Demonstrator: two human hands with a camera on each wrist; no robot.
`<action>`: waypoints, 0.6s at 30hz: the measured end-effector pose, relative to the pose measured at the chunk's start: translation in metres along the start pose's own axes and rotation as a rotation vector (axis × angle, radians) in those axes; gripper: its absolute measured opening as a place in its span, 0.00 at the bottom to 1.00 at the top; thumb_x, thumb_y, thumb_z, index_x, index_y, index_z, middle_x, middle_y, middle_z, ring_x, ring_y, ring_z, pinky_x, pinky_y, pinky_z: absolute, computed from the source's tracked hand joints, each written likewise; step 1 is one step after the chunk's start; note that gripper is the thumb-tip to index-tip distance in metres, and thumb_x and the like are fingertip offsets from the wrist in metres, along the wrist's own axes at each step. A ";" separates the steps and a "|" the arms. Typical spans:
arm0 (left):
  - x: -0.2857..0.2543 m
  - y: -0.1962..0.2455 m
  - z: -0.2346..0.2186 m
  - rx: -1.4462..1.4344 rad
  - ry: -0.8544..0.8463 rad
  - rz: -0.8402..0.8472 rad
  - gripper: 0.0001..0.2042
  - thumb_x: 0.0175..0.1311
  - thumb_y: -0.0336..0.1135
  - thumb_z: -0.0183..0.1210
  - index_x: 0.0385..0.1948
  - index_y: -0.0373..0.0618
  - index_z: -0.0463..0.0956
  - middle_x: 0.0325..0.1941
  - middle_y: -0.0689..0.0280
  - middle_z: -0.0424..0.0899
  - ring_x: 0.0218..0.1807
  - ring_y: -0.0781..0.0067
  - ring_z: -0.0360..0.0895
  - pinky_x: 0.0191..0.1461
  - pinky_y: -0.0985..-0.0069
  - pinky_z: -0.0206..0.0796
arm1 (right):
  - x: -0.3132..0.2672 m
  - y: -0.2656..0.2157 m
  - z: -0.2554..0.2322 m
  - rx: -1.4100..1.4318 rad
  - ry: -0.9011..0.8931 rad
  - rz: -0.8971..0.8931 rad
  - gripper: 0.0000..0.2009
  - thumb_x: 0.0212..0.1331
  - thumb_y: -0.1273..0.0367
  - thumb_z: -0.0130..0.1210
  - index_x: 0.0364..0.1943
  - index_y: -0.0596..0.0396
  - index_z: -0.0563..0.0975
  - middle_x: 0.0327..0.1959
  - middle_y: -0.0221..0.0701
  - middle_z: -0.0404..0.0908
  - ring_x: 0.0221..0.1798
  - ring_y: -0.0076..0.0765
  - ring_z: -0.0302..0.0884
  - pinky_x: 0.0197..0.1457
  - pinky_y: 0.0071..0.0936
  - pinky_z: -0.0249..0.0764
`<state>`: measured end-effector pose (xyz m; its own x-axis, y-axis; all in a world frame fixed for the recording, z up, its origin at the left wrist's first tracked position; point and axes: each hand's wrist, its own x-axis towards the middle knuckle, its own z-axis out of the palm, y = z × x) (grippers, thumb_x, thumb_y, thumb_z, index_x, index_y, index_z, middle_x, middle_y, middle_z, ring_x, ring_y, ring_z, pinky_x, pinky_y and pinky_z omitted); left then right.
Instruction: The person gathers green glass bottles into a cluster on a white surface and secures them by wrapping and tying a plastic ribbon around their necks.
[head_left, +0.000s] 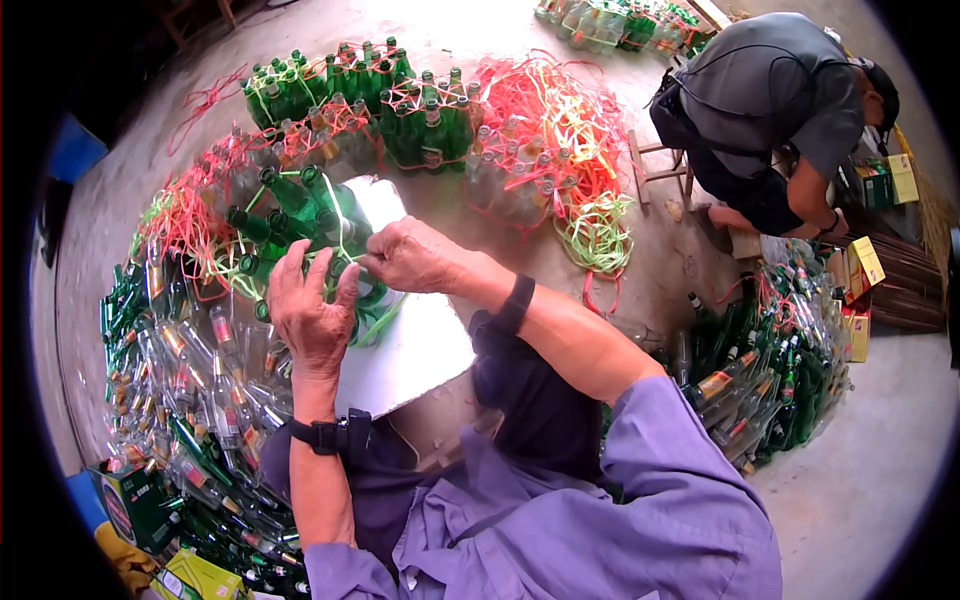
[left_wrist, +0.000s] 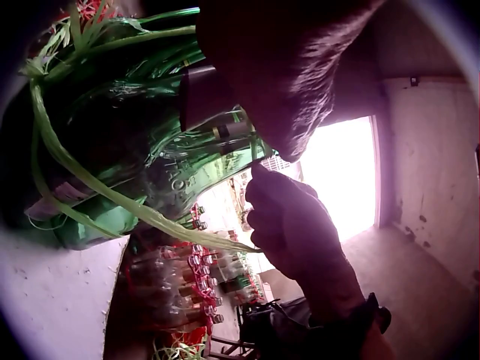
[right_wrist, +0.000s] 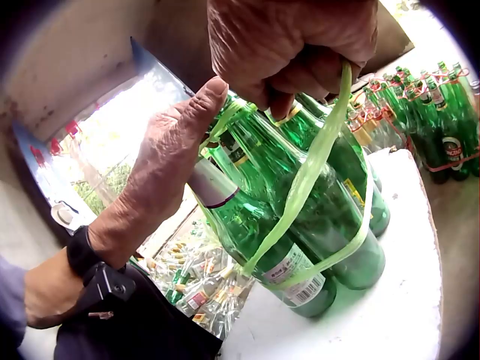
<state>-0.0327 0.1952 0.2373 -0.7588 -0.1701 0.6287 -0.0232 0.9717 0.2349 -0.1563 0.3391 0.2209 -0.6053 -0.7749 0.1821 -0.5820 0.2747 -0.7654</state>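
A cluster of green glass bottles (right_wrist: 345, 255) stands on a white board (head_left: 425, 350) in front of the person. Light-green plastic strapping (right_wrist: 306, 184) runs round the bottles and up their side. My right hand (head_left: 418, 256) grips this strapping above the bottle necks, its fingers curled tightly and the strap pulled taut. My left hand (head_left: 312, 318) rests at the necks on the near left side, fingers extended and thumb apart. From the right wrist view, that thumb lies beside the necks, while the other fingers are hidden behind the bottles.
Loose bottles (head_left: 190, 370) pile up on the left, more (head_left: 770, 370) on the right. Strapped bottle bundles (head_left: 430, 120) stand beyond the board, beside a heap of red and green strapping (head_left: 555, 110). Another person (head_left: 770, 100) bends over at the upper right, near a wooden stool (head_left: 660, 160).
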 end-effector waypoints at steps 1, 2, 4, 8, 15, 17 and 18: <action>0.000 0.001 -0.001 -0.001 0.003 0.004 0.18 0.58 0.48 0.65 0.40 0.41 0.82 0.53 0.56 0.79 0.53 0.52 0.75 0.57 0.60 0.67 | 0.000 0.001 0.001 -0.006 0.001 -0.007 0.14 0.53 0.67 0.57 0.14 0.60 0.74 0.17 0.50 0.75 0.25 0.62 0.76 0.32 0.49 0.74; 0.000 0.002 -0.001 0.000 -0.015 -0.008 0.18 0.60 0.48 0.64 0.41 0.41 0.82 0.53 0.56 0.79 0.54 0.52 0.75 0.58 0.60 0.66 | 0.000 0.001 0.000 -0.013 0.002 -0.016 0.14 0.53 0.66 0.57 0.15 0.60 0.75 0.17 0.50 0.75 0.26 0.62 0.76 0.33 0.50 0.74; 0.000 0.002 -0.003 0.000 -0.032 -0.017 0.18 0.62 0.48 0.63 0.42 0.42 0.82 0.54 0.56 0.79 0.55 0.52 0.75 0.59 0.61 0.65 | -0.001 0.002 0.001 -0.012 0.006 -0.018 0.14 0.54 0.66 0.57 0.15 0.60 0.75 0.17 0.50 0.75 0.26 0.62 0.76 0.33 0.49 0.74; 0.001 0.002 -0.003 -0.003 -0.023 -0.009 0.18 0.62 0.47 0.62 0.42 0.42 0.82 0.54 0.56 0.79 0.54 0.51 0.75 0.59 0.60 0.66 | -0.001 0.002 0.000 -0.013 -0.002 -0.017 0.14 0.54 0.66 0.56 0.15 0.60 0.75 0.19 0.51 0.76 0.27 0.62 0.77 0.34 0.49 0.75; 0.001 0.002 -0.001 -0.016 -0.004 0.000 0.18 0.60 0.47 0.64 0.40 0.40 0.82 0.53 0.55 0.78 0.53 0.50 0.74 0.57 0.59 0.67 | -0.002 0.008 0.006 -0.001 0.057 -0.108 0.17 0.56 0.67 0.58 0.12 0.57 0.70 0.14 0.48 0.71 0.22 0.59 0.73 0.27 0.47 0.70; 0.001 0.002 -0.001 -0.012 -0.017 -0.006 0.18 0.60 0.47 0.64 0.40 0.40 0.82 0.54 0.55 0.78 0.54 0.50 0.74 0.57 0.59 0.67 | -0.002 0.008 0.006 -0.001 0.057 -0.108 0.17 0.56 0.67 0.57 0.12 0.58 0.70 0.14 0.48 0.71 0.22 0.60 0.73 0.28 0.47 0.70; 0.001 0.003 -0.001 -0.014 -0.016 -0.010 0.18 0.60 0.47 0.64 0.40 0.40 0.81 0.54 0.55 0.78 0.54 0.49 0.74 0.58 0.58 0.66 | -0.002 0.008 0.006 0.005 0.054 -0.105 0.17 0.56 0.67 0.57 0.12 0.58 0.70 0.15 0.48 0.71 0.22 0.60 0.73 0.28 0.46 0.70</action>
<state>-0.0328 0.1978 0.2394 -0.7690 -0.1772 0.6142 -0.0218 0.9675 0.2519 -0.1570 0.3397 0.2107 -0.5699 -0.7672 0.2943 -0.6411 0.1911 -0.7433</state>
